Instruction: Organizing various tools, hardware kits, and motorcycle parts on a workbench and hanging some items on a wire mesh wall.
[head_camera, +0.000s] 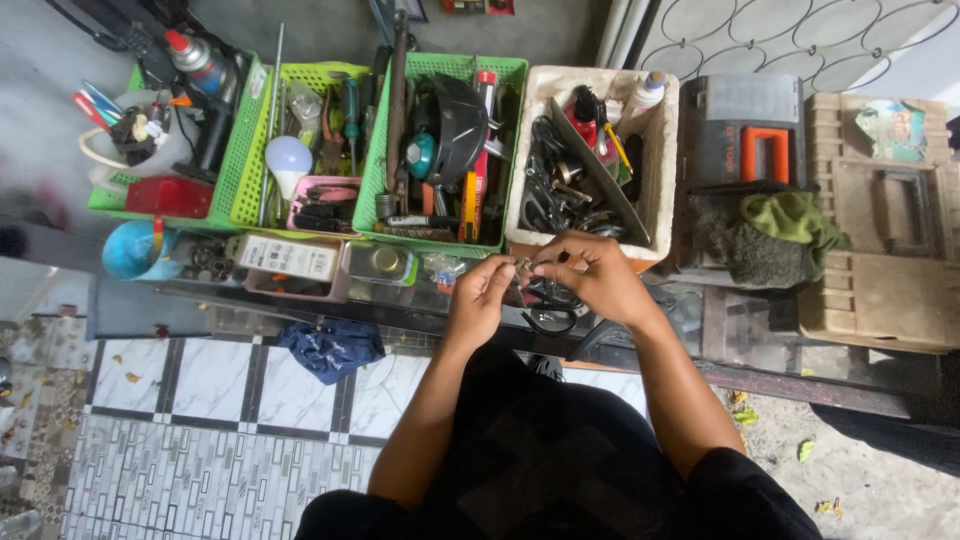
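Both hands meet just in front of the white bin (655, 150) of metal bits. The left hand (480, 298) and right hand (598, 275) each have fingertips pinched shut on a small metal part (524, 265) held between them, above the edge of the bench (760, 330). What kind of part it is I cannot tell. Beside the bin to the left stands a green basket (505, 75) crammed with tools. A blue rag (332, 347) lies on the tiled floor below.
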